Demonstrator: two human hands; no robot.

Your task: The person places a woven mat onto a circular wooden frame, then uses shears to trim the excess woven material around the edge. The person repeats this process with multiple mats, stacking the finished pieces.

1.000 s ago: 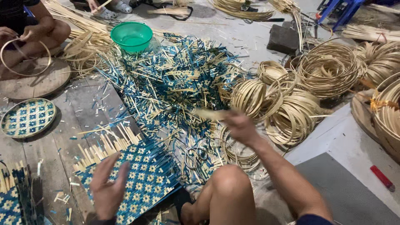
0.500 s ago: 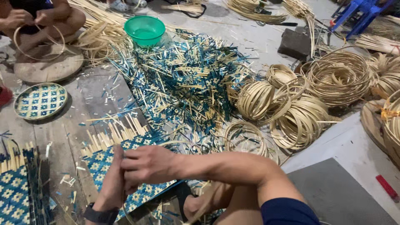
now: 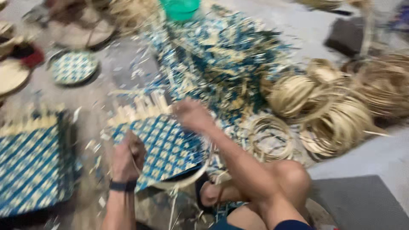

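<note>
Shifted apart since before: right hand onto the far fringed edge of the blue woven mat, left hand clenched on its near-left edge. Lay on the floor, hemmed by scrap pile and cane coils. Right grip too blurred to tell.

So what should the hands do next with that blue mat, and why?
Probably press the blue woven mat down into the pale hoop showing under its near edge. The left hand grips its left side and the right hand sits at its far edge, but loose strip ends stick out.

Grey floor bears woven mats, cane coils.
</note>
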